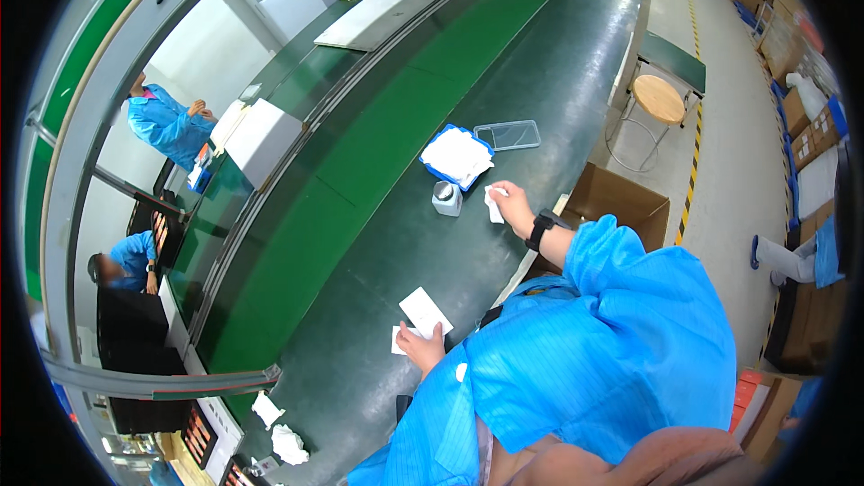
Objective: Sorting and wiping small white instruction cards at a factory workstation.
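My right hand [515,209], with a dark watch on its wrist, pinches a folded white wipe [494,204] above the dark green tabletop. Just left of it stands a small pale bottle [446,199] with a metallic top. Beyond that, a blue tray [463,184] carries a stack of white sheets [456,157]. Nearer to me, my left hand [423,350] is closed on a white rectangular piece [426,310], thumb at its near edge. Another white section [397,340] shows on the other side of the fingers; whether the two are joined I cannot tell.
A clear shallow plastic lid [513,135] lies beside the tray. Crumpled white wipes [288,444] rest at the lower left. A green conveyor belt [333,184] runs past the worktop, two co-workers in blue beyond it. An open cardboard box [621,201] and a stool [658,99] stand right.
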A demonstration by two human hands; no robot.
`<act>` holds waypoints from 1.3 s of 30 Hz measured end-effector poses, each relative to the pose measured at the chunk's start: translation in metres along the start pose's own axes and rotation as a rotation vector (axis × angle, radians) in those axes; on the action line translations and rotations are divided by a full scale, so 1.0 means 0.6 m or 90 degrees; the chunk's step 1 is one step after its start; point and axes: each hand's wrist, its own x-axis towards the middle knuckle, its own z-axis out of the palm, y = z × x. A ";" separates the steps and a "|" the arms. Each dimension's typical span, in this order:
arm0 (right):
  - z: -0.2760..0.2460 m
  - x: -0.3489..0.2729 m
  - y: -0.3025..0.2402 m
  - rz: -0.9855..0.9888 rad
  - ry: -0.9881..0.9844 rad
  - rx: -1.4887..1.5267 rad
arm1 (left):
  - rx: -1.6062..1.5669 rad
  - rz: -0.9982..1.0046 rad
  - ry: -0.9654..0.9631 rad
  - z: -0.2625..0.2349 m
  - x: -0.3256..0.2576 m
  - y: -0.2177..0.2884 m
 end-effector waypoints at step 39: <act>-0.005 -0.221 -0.031 0.109 -0.559 -0.172 | 0.161 0.113 -0.309 -0.011 0.067 0.087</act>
